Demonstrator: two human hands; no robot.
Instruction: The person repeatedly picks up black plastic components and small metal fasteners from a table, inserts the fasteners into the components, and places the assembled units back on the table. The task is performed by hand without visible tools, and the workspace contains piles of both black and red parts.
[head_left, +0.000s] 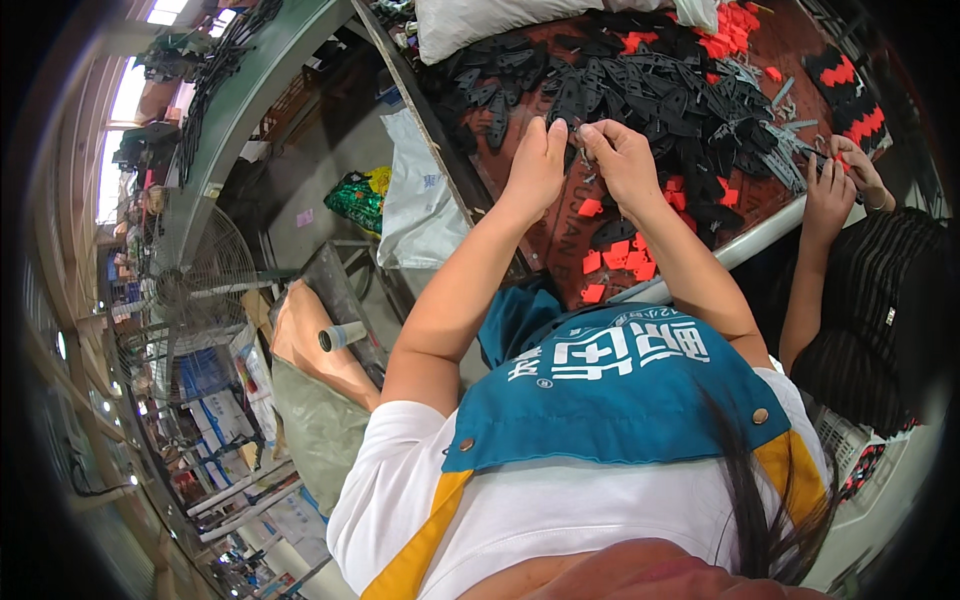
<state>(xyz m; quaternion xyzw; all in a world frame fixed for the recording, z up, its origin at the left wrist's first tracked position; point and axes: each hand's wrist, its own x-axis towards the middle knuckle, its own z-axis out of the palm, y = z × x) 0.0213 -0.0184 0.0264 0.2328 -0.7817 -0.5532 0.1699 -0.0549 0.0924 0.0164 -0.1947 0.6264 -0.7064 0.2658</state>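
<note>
Over the near side of the table, my left hand (pixel 538 168) and my right hand (pixel 622 168) are close together, fingers and thumbs pinched. Between their fingertips is a small black plastic part (pixel 573 138); its exact shape is mostly hidden. Just beyond my fingers spreads a heap of flat, pointed black plastic pieces (pixel 650 88). Loose orange-red plastic tabs (pixel 632 258) lie on the table nearer my body, below my right wrist. Grey plastic strips (pixel 775 145) are piled to the right of the black heap.
A co-worker's hands (pixel 835 185) handle an orange-red piece at the table's right. Rows of joined black and orange-red pieces (pixel 848 95) lie beyond them. A white sack (pixel 490 25) rests at the far edge. Left of the table are a pale bag (pixel 420 190) and a fan (pixel 180 290).
</note>
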